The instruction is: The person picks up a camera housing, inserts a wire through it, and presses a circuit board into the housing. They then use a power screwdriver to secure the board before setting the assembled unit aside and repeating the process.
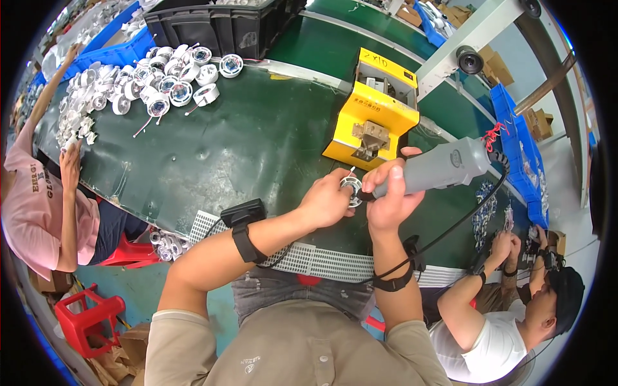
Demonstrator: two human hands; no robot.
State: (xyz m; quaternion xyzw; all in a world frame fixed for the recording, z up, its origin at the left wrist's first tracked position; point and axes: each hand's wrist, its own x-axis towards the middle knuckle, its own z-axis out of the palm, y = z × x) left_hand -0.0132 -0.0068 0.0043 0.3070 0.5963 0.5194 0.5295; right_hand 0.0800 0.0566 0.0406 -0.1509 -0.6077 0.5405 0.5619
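My left hand (324,201) pinches a small round white housing (351,183) with a dark inside, just above the green work surface. My right hand (396,201) is wrapped round the front end of a grey electric screwdriver (447,166). The tool lies almost level, its dark nose at the housing's open face and its back end toward the right. Fingers cover part of the housing, and the bit's tip cannot be made out. Just beyond both hands stands a yellow box-shaped machine (347,135) with a metal mechanism on its front.
A heap of white round housings (158,80) lies at the far left, before a black crate (206,32). A dark cable (473,215) hangs from the screwdriver across my right forearm. Co-workers sit at the left (45,199) and right (486,321). Blue trays (515,138) line the right side.
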